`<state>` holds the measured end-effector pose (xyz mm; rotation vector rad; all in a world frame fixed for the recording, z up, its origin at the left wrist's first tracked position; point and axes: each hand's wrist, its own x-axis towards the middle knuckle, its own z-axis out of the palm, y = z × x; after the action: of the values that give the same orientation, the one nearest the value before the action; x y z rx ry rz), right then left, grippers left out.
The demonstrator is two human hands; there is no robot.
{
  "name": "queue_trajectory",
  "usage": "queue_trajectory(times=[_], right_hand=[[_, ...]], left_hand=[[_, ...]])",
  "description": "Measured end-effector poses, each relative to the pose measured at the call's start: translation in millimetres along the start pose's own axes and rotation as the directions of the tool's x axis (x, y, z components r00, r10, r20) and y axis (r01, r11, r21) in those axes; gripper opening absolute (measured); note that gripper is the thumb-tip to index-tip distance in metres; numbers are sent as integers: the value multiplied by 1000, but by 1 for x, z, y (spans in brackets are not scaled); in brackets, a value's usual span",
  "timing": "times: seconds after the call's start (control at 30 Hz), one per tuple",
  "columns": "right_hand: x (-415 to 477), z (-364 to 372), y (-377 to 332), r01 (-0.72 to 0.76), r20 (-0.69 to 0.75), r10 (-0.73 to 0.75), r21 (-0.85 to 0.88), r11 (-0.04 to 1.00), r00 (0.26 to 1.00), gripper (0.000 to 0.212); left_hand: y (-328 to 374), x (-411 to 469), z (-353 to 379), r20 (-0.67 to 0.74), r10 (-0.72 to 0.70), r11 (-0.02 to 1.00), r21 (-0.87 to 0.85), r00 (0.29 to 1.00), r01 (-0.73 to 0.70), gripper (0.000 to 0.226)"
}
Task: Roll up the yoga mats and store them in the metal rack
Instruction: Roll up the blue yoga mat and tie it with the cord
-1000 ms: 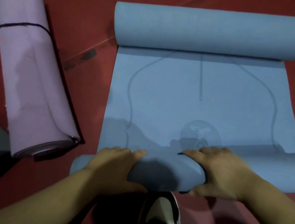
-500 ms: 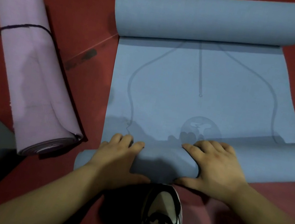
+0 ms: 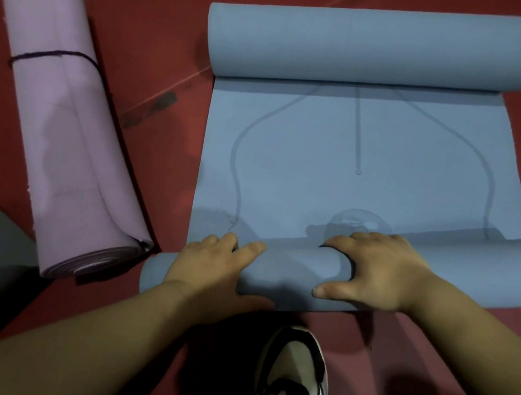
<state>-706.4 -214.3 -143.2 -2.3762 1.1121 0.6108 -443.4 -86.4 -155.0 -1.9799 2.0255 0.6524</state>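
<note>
Farther now, the near roll of the blue mat overlaps its printed circle.
Left hand and right hand grip it, fingers curled over the top.

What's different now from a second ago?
The left hand and right hand have pushed the near blue roll forward, toward the far roll, so less flat mat shows between them. Both still grip it. The tied pink mat and the far roll lie as before.
</note>
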Motion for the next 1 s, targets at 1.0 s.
queue_trajectory(times=[1.0], right_hand=[[19,13,-1,-82,-393,45,-78,994,919,80]], left_hand=[[-2,17,-12,-70,-89,994,55,994,92,96]])
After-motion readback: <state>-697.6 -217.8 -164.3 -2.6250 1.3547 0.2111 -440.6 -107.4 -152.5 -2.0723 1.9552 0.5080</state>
